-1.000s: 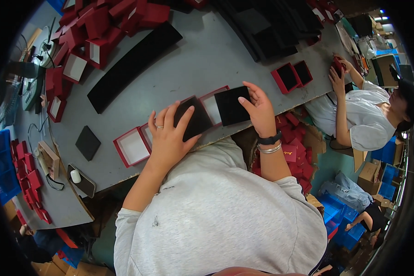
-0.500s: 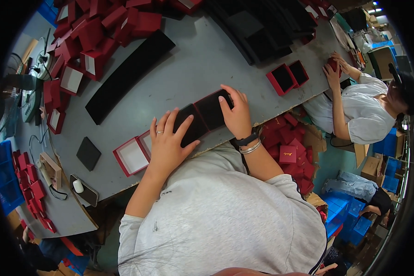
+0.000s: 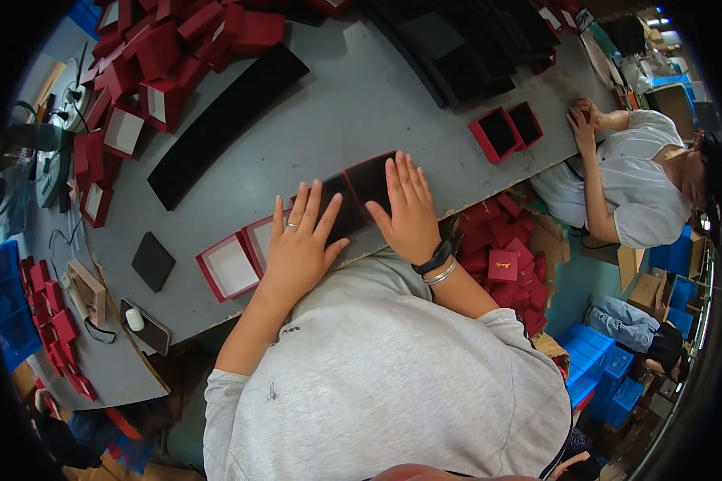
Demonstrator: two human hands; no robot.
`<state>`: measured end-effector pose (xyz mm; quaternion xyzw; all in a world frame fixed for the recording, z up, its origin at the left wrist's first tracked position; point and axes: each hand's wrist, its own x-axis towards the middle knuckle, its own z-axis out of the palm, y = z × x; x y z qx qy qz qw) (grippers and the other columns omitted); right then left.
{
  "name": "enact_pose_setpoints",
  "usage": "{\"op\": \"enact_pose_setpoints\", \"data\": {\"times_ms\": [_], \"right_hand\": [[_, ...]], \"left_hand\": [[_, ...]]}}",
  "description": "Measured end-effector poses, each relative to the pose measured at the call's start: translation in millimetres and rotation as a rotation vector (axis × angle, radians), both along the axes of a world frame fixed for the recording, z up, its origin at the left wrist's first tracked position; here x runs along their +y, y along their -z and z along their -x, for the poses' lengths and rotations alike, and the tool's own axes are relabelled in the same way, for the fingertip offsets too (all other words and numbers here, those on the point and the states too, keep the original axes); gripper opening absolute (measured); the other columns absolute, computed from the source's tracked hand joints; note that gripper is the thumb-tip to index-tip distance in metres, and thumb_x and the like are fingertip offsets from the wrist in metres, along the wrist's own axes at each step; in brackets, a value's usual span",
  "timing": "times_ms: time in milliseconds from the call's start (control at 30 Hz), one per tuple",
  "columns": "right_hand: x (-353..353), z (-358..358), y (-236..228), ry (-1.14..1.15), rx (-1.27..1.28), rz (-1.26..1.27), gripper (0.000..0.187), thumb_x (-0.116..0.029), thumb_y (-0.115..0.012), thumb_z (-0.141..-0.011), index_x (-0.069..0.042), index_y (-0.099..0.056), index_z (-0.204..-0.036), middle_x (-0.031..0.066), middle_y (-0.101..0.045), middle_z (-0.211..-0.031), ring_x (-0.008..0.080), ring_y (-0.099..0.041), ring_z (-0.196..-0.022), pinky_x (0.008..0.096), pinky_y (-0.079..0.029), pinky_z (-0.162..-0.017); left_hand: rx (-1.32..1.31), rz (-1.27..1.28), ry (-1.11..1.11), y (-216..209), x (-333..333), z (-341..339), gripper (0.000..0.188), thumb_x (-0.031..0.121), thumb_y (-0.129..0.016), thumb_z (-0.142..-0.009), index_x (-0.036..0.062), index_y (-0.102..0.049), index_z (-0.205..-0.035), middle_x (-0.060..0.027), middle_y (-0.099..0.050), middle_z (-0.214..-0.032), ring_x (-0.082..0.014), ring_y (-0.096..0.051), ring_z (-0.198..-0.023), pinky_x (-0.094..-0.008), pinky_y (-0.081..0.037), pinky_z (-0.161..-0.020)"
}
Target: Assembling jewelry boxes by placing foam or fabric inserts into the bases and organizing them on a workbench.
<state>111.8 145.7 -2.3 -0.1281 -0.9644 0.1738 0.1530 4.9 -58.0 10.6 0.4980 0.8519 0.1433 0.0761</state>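
A row of red boxes lies along the near table edge. The left box (image 3: 229, 268) shows a bare white inside. Farther right, a red box (image 3: 371, 181) has a black pad in it, and another black pad (image 3: 346, 210) sits beside it. My left hand (image 3: 297, 252) rests with outstretched fingers over the white-lined part and the edge of the adjoining black pad; it hides some of both. My right hand (image 3: 411, 216) lies flat, fingers extended, on the right end of the black-padded box. Neither hand grips anything. A loose black pad (image 3: 153, 261) lies to the left.
A long black foam strip (image 3: 225, 124) lies beyond the row. Red boxes (image 3: 156, 52) heap at the far left; black sheets (image 3: 457, 48) stack at the back. An open red box (image 3: 497, 135) stands near a co-worker (image 3: 618, 176). Red boxes fill a carton (image 3: 549, 244) below the edge.
My right hand's fingers have straightened and moved down flat at the right box. My left hand has shifted slightly, its fingers straighter. The co-worker's hands have moved a little.
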Motion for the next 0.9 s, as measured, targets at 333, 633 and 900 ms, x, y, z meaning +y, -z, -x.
{"op": "enact_pose_setpoints", "data": {"times_ms": [333,633,900], "right_hand": [[-6,-8,5,-0.033,-0.084,-0.138,0.076,-0.043,-0.062,-0.097,0.003,-0.036,-0.153,0.0262,-0.030,-0.161,0.0391,-0.030,-0.150,0.0527,-0.022,-0.121],[-13,-53,3,-0.098,-0.029,-0.161,0.046,-0.027,-0.065,-0.094,-0.007,-0.062,-0.135,0.0078,-0.058,-0.143,0.0255,-0.051,-0.136,0.0499,-0.030,-0.117],[-10,-45,4,-0.088,-0.050,-0.128,0.044,-0.023,-0.070,-0.090,-0.010,-0.063,-0.132,0.0071,-0.059,-0.141,0.0255,-0.048,-0.138,0.0513,-0.027,-0.118]], "left_hand": [[0.040,0.031,0.049,-7,4,-2,0.072,0.049,-0.060,-0.096,0.0123,-0.040,-0.155,-0.0162,-0.027,-0.165,-0.0302,-0.024,-0.154,-0.0550,-0.016,-0.123],[0.075,-0.004,0.137,-18,-21,-15,0.061,0.038,-0.071,-0.090,0.0107,-0.056,-0.142,-0.0077,-0.048,-0.154,-0.0256,-0.041,-0.145,-0.0495,-0.028,-0.121],[0.076,0.082,0.145,-16,-21,-14,0.064,0.037,-0.068,-0.092,0.0120,-0.050,-0.148,-0.0064,-0.044,-0.157,-0.0247,-0.038,-0.147,-0.0487,-0.025,-0.122]]}}
